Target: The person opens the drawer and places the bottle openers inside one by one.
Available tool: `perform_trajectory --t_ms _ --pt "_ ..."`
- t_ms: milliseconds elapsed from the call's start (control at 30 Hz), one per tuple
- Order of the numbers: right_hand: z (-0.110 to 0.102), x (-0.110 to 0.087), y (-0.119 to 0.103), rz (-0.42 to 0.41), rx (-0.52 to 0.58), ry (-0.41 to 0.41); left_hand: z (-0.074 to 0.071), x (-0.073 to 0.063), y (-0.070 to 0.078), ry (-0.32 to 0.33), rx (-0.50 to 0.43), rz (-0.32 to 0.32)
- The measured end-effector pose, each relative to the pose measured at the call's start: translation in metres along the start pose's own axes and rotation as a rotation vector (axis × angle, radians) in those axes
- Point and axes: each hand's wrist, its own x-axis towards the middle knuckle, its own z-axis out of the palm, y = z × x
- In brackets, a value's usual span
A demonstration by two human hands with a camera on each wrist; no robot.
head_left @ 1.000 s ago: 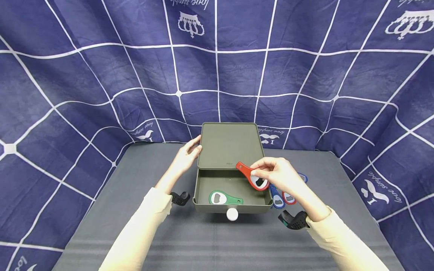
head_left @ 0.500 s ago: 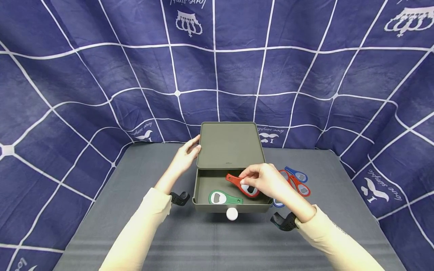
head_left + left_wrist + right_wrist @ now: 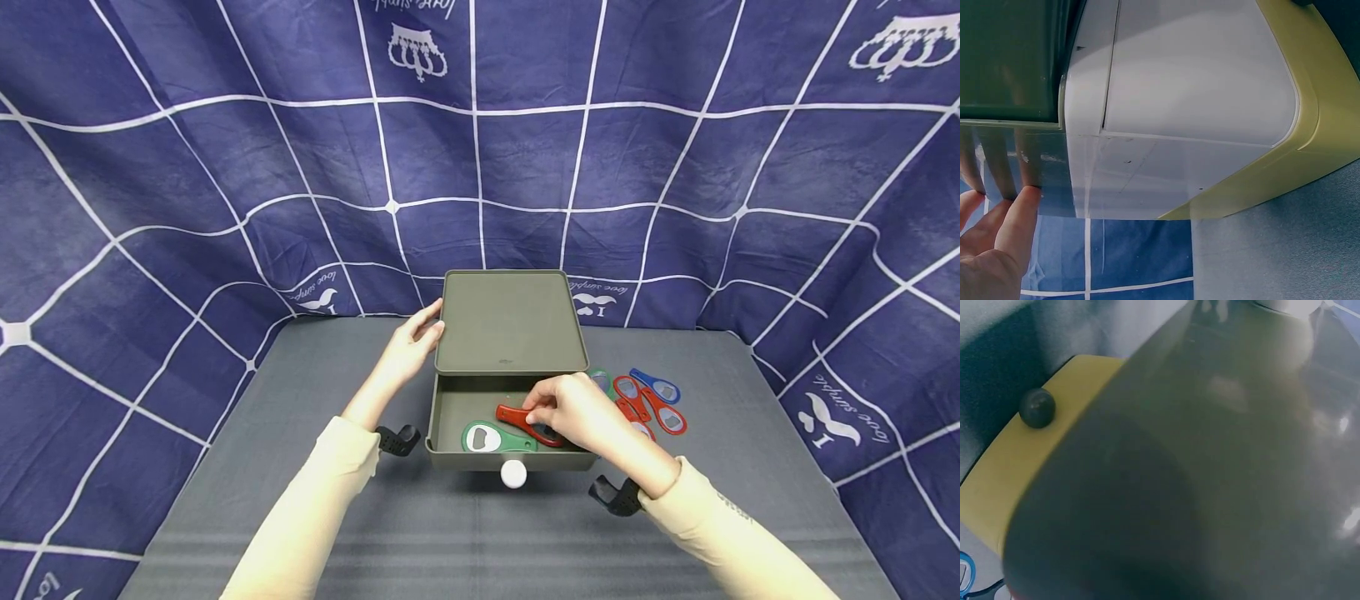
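The right hand (image 3: 573,410) pinched a red opener (image 3: 514,417) near the drawer's (image 3: 467,462) front edge. The left hand (image 3: 405,350), straight-fingered, touched the box (image 3: 512,321).

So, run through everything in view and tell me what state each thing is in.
Olive-green top drawer: pulled open
Yellow drawer: looks shut
Green bottle opener: lying in the open drawer, not held
Held red bottle opener: pinched, contact with the drawer floor unclear
Openers to the right: loose on the table, clustered
Left hand: fingertips touching the cabinet's side
Right hand: pinching the red opener
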Motion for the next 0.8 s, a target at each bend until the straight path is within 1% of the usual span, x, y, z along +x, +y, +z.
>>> perform_trajectory --t_ms 267,400,667,800 --pt "0.008 0.000 -0.003 -0.019 -0.164 0.034 0.000 0.000 0.000 0.001 0.003 -0.007" --pt "0.010 0.000 -0.003 -0.022 -0.220 0.057 0.000 0.000 0.001 -0.002 0.000 -0.004" --pt "0.012 -0.002 -0.003 -0.056 -0.262 0.074 0.000 0.001 0.000 0.000 0.000 -0.005" --pt "0.011 -0.003 -0.003 -0.041 -0.246 0.060 0.000 0.001 -0.001 -0.004 0.007 -0.005"
